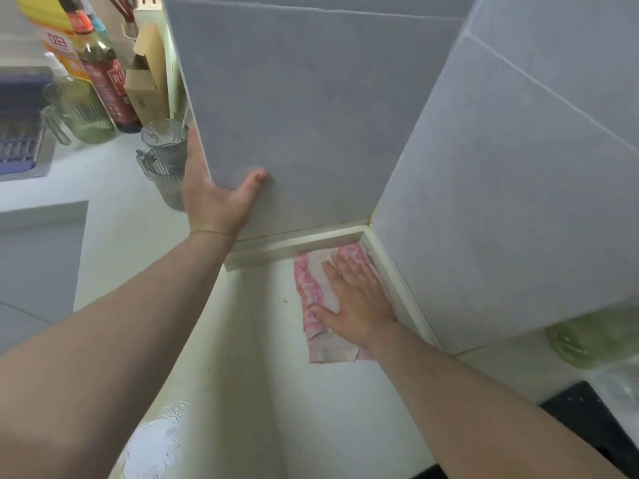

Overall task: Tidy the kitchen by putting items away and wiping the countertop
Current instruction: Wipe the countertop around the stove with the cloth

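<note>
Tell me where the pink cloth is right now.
In the head view, the pink cloth lies on the white countertop, right of centre, in the tiled wall corner, under the right hand.

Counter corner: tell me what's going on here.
A person is wiping the countertop. The right hand presses flat on a pink cloth pushed into the corner where the countertop meets the tiled wall. The left hand braces against that wall's outer edge, thumb on its front face. Bottles and clear jugs stand further left.
</note>
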A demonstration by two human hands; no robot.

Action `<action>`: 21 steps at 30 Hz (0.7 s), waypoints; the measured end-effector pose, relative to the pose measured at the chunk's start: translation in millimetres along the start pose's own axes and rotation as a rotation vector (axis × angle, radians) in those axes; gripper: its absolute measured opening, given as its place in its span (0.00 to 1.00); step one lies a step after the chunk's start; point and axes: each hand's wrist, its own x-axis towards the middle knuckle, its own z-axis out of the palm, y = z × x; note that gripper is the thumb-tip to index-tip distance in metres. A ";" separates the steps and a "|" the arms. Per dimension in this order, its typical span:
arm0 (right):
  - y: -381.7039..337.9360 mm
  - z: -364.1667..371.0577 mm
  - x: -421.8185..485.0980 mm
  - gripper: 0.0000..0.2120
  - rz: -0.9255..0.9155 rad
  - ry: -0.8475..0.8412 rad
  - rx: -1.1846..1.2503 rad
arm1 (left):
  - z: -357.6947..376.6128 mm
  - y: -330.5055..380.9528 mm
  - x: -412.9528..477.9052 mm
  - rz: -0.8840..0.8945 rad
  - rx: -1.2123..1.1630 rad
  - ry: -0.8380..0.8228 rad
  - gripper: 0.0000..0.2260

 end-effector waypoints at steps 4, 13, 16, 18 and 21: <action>2.3 3.9 -18.7 0.44 0.040 0.006 0.016 | -0.1 1.4 -0.2 -0.006 -0.003 -0.006 0.41; -17.2 20.3 -117.5 0.45 0.150 0.018 0.043 | -2.1 3.4 -0.3 -0.007 0.005 -0.013 0.45; -27.6 28.0 -146.7 0.44 0.161 -0.015 0.042 | -1.8 4.0 -0.5 -0.014 0.006 -0.013 0.45; -32.5 31.9 -156.5 0.45 0.155 -0.029 0.034 | -2.5 4.4 -0.6 -0.025 0.010 -0.013 0.45; -36.0 33.3 -157.4 0.45 0.154 -0.014 0.004 | -2.6 4.0 -0.1 -0.022 0.031 -0.013 0.43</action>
